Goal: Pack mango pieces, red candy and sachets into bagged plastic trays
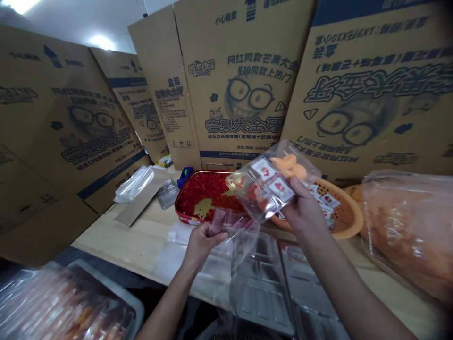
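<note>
My right hand (300,205) grips a clear plastic tray (258,193) and holds it tilted above the table. Orange pieces (288,165), two white packets with a red print (279,188) and some red pieces lie in its compartments. In my left hand (203,243), thumb and fingers pinch the edge of a clear plastic bag (240,231), just below and left of the tray. Behind the tray stands a red-rimmed tin (179,216) full of red pieces. An orange basket (354,222) of similar white packets is partly hidden by my right hand.
Empty clear trays (262,297) lie at the table's front edge, beside flat clear bags (170,255). A big bag of orange pieces (406,226) stands right. Lower left, a bin (136,297) holds filled packs. Cardboard boxes (240,56) wall the back; a blue tape dispenser (184,177) sits behind.
</note>
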{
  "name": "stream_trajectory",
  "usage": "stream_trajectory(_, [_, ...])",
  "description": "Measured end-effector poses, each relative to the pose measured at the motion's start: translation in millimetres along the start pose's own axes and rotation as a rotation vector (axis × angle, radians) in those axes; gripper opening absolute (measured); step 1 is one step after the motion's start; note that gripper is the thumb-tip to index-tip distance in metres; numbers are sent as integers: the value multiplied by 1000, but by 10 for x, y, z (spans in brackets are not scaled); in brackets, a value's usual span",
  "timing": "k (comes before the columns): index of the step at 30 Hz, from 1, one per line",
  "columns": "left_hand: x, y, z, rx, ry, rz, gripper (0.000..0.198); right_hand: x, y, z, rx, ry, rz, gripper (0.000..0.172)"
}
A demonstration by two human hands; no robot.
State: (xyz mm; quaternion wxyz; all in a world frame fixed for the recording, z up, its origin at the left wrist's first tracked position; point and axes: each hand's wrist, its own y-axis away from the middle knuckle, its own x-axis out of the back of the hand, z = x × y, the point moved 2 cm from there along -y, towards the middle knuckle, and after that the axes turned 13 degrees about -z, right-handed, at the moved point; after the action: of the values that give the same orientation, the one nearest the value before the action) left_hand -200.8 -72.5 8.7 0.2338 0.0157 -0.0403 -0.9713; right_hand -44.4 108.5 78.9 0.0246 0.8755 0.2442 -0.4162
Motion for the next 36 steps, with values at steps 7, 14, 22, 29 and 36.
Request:
stream_trajectory(7, [-40, 77, 82, 38, 22, -28, 36, -234, -1, 83, 97, 39, -61, 26])
stream_trajectory(14, [-15, 84, 35, 53, 131, -61, 34, -124, 48, 129, 120, 15, -20, 25])
stream_trajectory(22, [-32, 85, 79, 77, 185, -7, 38, -190, 141, 231, -10, 40, -174, 22])
stream_trajectory(29, [3, 110, 95, 46, 221, -31, 35, -185, 156, 238, -129, 116, -249, 26])
stream_trajectory(36, [28, 139, 233, 66, 192, -143, 40, -240, 248, 318, -236, 159, -276, 28])
